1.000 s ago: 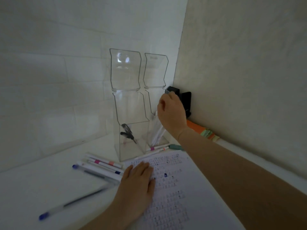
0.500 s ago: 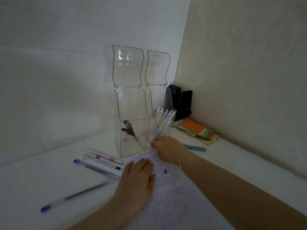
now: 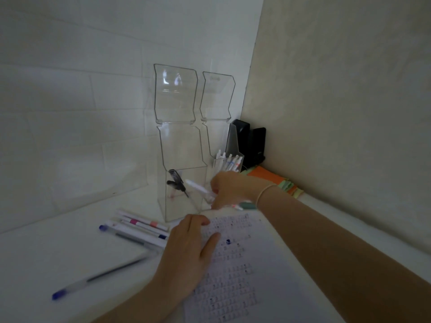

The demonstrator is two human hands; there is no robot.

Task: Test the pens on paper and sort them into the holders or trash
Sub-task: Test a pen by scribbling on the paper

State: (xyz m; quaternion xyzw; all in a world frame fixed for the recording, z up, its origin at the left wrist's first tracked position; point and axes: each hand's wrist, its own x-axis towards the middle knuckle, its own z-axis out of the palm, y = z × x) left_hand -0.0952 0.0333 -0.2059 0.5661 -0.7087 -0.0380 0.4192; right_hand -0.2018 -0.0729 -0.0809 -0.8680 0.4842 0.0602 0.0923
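Right hand (image 3: 229,188) low in front of the two clear holders, fingers curled in a narrow grip round a white pen (image 3: 198,188) that slants up and leftward out of the grip, blurred, its far end across the front wall of the left holder (image 3: 184,190). Just under the grip, another pen with a teal cap (image 3: 245,205) lying on the surface (image 3: 58,248). Behind and slightly right of the grip, the right holder (image 3: 229,163) with a cluster of white pens standing in it; inside the left holder, one dark pen (image 3: 177,181) leaning. Both lids tipped up and open.

Left hand (image 3: 189,248) below the grip, flat, fingers straight, pressing the near left part of the printed paper (image 3: 245,264); a small blue ink mark just right of its fingertips.

Left of the grip and lower, a row of loose pens (image 3: 137,229) side by side on the surface; farther down-left, a single blue-capped pen (image 3: 98,278) lying apart.

Right of the grip, a stack of orange and green notes (image 3: 272,178); behind it, in the corner, a black object (image 3: 250,145), kind unclear.
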